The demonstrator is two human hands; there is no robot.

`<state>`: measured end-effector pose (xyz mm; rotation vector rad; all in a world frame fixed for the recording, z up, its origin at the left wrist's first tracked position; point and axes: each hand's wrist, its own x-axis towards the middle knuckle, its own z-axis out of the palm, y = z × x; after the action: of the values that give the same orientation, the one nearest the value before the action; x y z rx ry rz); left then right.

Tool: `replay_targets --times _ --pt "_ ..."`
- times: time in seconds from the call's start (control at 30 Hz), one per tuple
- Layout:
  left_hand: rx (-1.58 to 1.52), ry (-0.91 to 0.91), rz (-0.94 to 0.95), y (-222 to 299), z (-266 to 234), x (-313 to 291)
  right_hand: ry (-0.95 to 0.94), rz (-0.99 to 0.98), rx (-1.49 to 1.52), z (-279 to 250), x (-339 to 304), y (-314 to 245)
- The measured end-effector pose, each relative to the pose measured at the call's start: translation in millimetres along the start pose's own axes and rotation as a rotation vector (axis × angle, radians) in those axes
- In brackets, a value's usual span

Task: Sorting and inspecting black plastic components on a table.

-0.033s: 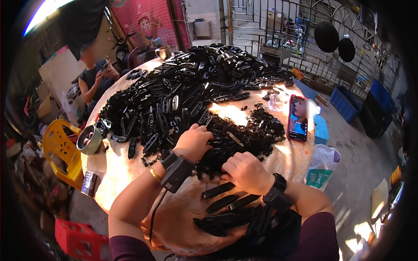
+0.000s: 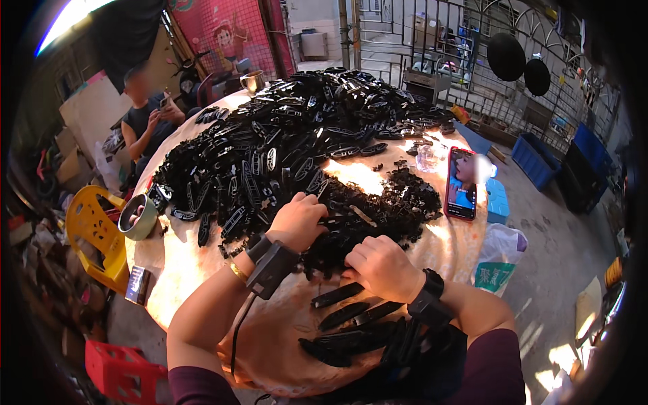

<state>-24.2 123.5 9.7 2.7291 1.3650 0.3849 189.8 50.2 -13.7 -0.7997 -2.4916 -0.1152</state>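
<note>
My left hand [image 2: 298,221] is closed, fingers curled at the near edge of a heap of small black plastic pieces [image 2: 412,202]. Whatever it grips is hidden among them. To its right, my right hand [image 2: 385,268] is closed too, thumb tucked under the bent fingers; I cannot make out what is in it. Below that hand lie several long black plastic strips [image 2: 345,315], side by side on the orange tablecloth [image 2: 270,341]. Farther off rises a large mound of flat, oval black plastic parts [image 2: 270,148]. A thin tan piece [image 2: 363,216] rests on the small pieces.
A phone [image 2: 462,183] with its screen lit stands at the table's right, beside a blue box [image 2: 497,201] and a plastic bag [image 2: 499,253]. A round bowl [image 2: 138,217] and small box [image 2: 138,285] sit at the left edge. Past the yellow chair [image 2: 98,226], a person [image 2: 147,118] holds a phone.
My left hand has shifted very slightly toward the left, still at the small black pieces. The right hand has barely moved, and the strips lie as before.
</note>
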Motion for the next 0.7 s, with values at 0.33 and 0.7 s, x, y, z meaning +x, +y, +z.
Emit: replay_targets --times 0.33,0.7 --pt "-0.314 0.447 -0.121 14 -23 -44 0.033 0.019 -0.023 0 0 1" --pt "-1.329 0.024 -0.343 47 -14 -77 0.388 0.148 0.409 -12 11 -2"
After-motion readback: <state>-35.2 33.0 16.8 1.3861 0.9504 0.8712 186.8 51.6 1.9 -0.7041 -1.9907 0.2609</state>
